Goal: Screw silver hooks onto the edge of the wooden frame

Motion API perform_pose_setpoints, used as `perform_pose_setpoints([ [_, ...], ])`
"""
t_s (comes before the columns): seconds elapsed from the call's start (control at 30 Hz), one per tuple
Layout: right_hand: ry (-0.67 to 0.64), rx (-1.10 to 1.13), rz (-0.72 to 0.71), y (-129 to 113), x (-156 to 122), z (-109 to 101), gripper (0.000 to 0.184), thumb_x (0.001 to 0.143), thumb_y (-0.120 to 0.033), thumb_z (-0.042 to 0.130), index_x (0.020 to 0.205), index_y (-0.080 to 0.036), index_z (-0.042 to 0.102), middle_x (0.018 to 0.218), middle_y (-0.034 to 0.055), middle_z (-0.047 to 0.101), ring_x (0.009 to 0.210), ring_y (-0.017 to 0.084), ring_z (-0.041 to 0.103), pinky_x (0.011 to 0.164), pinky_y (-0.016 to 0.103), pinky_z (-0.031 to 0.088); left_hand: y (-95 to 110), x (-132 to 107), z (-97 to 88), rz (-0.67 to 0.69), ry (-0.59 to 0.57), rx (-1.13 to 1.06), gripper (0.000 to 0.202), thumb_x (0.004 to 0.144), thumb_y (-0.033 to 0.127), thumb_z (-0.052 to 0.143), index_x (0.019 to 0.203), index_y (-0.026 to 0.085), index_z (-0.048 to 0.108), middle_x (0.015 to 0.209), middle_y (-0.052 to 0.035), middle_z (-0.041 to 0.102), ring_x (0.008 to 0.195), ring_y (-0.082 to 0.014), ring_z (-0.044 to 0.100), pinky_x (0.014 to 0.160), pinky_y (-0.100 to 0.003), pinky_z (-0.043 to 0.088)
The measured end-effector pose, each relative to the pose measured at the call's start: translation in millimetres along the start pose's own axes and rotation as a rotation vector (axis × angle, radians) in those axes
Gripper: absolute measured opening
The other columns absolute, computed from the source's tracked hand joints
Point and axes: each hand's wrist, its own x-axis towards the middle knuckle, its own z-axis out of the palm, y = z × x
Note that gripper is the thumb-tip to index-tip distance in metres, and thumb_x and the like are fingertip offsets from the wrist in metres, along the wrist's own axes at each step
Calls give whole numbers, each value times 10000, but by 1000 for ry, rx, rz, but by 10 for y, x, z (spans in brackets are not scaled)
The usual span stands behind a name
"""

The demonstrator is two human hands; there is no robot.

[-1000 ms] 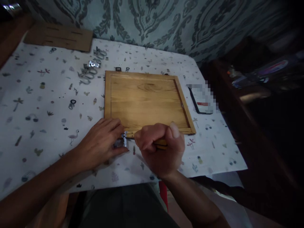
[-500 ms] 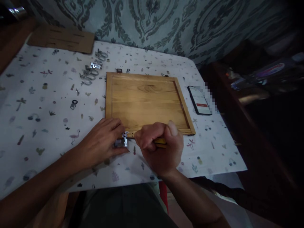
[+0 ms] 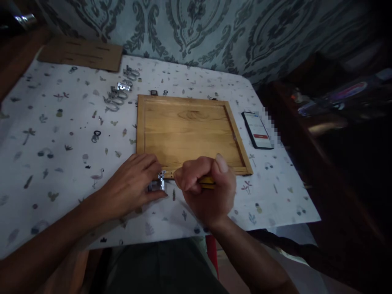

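A wooden framed panel [image 3: 186, 130] lies flat on the table. At its near left edge, my left hand [image 3: 134, 179] pinches a shiny metal fitting [image 3: 161, 181] between thumb and fingers, against the frame rail. My right hand [image 3: 208, 188] is a fist around a yellow-handled tool [image 3: 207, 182], just right of the fitting, over the near rail. Most of the tool is inside the fist and its tip cannot be made out. Small dark holes show in the rail between the two hands.
Several similar metal fittings [image 3: 118, 96] lie in a row left of the panel. A phone [image 3: 259, 130] rests to the right. Cardboard [image 3: 81, 53] sits at the back left, near the patterned wall [image 3: 196, 24]. Small bits lie on the printed tablecloth [image 3: 70, 192].
The whole view has shifted very slightly. Both hands keep their grip and place, the fitting and the panel staying put.
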Motion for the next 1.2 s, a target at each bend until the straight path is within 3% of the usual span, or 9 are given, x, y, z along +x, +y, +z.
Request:
perform_pose_setpoints([
  [0.3, -23, 13, -41, 0, 19, 32, 620, 1025, -505, 459, 527, -172, 620, 416, -59, 301, 374, 65, 252, 405, 242, 239, 37, 30, -25, -19, -42, 70, 330, 899, 500, 699, 942, 183, 619, 945, -48, 633, 880, -251, 593, 778, -394, 444],
  [0.53, -60, -6, -51, -21, 13, 33, 600, 1027, -485, 454, 533, -187, 619, 416, -59, 296, 380, 77, 285, 416, 248, 269, 33, 24, -19, 1, -18, 73, 307, 925, 481, 671, 933, 178, 625, 905, -51, 633, 862, -255, 608, 768, -394, 445],
  [0.73, -4, -52, -49, -23, -15, 55, 640, 1018, -535, 451, 501, -192, 609, 401, -58, 286, 368, 78, 282, 404, 249, 261, 53, 24, -51, 5, -22, 50, 232, 924, 398, 683, 921, 175, 620, 909, -53, 632, 863, -250, 609, 768, -397, 447],
  [0.93, -17, -7, -59, -26, 6, 74, 575, 1009, -438, 495, 506, -182, 603, 408, -53, 302, 378, 76, 291, 420, 253, 262, 61, 29, -44, -7, -25, 48, 265, 915, 418, 702, 910, 166, 622, 917, -54, 629, 861, -251, 607, 758, -389, 432],
  [1.2, 12, -34, -37, -25, 21, 82, 639, 1012, -541, 463, 492, -189, 579, 400, -64, 274, 367, 72, 256, 410, 251, 243, 58, 38, -45, -11, -23, 66, 289, 898, 445, 723, 927, 176, 623, 919, -41, 633, 867, -240, 605, 761, -376, 437],
])
